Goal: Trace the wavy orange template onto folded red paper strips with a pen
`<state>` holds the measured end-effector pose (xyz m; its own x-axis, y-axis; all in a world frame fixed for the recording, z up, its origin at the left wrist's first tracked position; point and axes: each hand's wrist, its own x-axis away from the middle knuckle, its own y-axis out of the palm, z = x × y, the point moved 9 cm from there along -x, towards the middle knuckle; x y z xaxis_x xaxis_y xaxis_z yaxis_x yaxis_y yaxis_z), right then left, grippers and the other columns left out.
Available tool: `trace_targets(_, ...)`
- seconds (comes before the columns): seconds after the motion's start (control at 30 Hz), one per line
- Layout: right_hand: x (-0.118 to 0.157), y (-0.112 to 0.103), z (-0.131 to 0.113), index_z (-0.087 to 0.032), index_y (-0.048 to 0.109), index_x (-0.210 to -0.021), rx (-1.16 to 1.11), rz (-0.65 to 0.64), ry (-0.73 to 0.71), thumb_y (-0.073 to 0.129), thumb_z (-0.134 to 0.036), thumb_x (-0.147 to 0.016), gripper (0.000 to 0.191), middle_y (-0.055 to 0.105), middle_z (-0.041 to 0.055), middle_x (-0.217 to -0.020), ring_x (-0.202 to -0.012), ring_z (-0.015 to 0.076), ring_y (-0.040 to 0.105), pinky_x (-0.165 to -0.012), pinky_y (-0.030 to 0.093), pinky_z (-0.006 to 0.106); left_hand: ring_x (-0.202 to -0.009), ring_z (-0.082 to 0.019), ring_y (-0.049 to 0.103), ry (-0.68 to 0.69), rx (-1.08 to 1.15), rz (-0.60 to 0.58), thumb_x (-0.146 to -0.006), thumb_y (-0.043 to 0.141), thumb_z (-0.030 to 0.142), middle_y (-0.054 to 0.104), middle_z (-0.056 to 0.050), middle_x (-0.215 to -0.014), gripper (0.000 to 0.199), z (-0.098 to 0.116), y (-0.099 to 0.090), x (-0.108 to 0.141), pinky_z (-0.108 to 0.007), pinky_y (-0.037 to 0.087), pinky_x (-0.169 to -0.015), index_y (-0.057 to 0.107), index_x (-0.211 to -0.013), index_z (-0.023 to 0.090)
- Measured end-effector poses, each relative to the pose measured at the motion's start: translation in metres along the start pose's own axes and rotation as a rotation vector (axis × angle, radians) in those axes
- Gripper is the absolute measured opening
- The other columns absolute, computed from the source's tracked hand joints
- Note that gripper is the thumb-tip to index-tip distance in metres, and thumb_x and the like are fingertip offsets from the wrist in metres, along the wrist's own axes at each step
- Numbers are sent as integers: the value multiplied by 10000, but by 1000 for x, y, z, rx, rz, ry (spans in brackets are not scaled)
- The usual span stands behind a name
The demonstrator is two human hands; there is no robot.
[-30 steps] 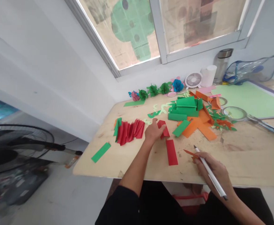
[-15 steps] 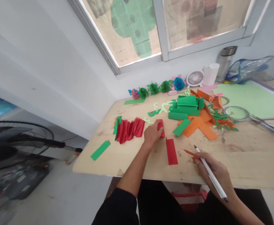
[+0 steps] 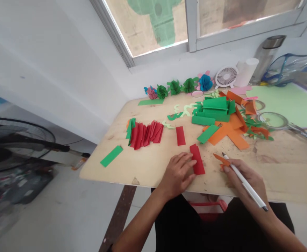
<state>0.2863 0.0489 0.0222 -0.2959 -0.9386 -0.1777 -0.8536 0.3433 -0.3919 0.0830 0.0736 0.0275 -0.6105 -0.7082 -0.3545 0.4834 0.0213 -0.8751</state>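
My left hand (image 3: 178,173) lies low over the front of the table, fingers stretched out, its fingertips touching the left edge of a red paper strip (image 3: 198,161). A second red strip (image 3: 180,136) lies a little farther back. To the left is a row of folded red papers (image 3: 144,135). My right hand (image 3: 248,178) is closed around a white pen (image 3: 250,189) with a dark tip. A small pointed orange paper piece (image 3: 221,159) is pinched between that hand's thumb and fingers.
Green folded papers (image 3: 213,108) and orange strips (image 3: 233,134) are heaped at the back right, beside scissors (image 3: 297,130). Paper flowers (image 3: 174,87), a small fan (image 3: 226,77) and a bottle (image 3: 266,59) line the wall. A green strip (image 3: 111,156) lies near the left edge.
My left hand has left the farther red strip and come back toward me to the nearer one. My right hand still holds the pen and orange piece. The view has tilted down slightly.
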Motion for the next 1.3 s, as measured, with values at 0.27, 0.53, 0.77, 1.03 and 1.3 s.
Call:
trace_targets(0.27,7,3,-3,-220,678,-914,16,-15,26,633,-443,-829,243,725,17,-748,-603,146,659,-532,522,208,-1067,-262,616,121,-208,43,-916,559,300,679,-105,-1164,198,19,13,-9,-417,505,-886,668,-1023,174)
trace_targets(0.53,7,13,-5,-223,686,-894,-10,-62,58,657,-435,-808,231,742,25,-751,-654,163,685,-591,554,228,-815,-195,636,183,-275,164,-933,495,134,687,-81,-842,169,32,6,-3,-325,500,-714,647,-859,136)
trace_targets(0.77,20,29,-17,-222,674,-835,-28,-117,72,627,-402,-820,187,694,-3,-703,-582,126,635,-539,524,202,-866,-220,629,95,-165,233,-907,536,152,671,-78,-832,142,58,2,17,-353,510,-761,629,-801,138)
trace_targets(1.03,14,52,-25,-216,671,-931,6,-148,-33,606,-373,-845,190,732,26,-795,-658,151,687,-630,569,244,-897,-200,669,-41,100,270,-940,487,174,730,-70,-918,161,30,-7,18,-360,541,-829,645,-967,166)
trace_targets(1.3,6,54,-21,-234,677,-1002,128,-157,-113,589,-325,-871,183,754,40,-909,-801,176,727,-752,591,294,-833,-203,637,-120,133,290,-951,481,209,696,-71,-851,142,18,-3,11,-352,545,-773,617,-956,167)
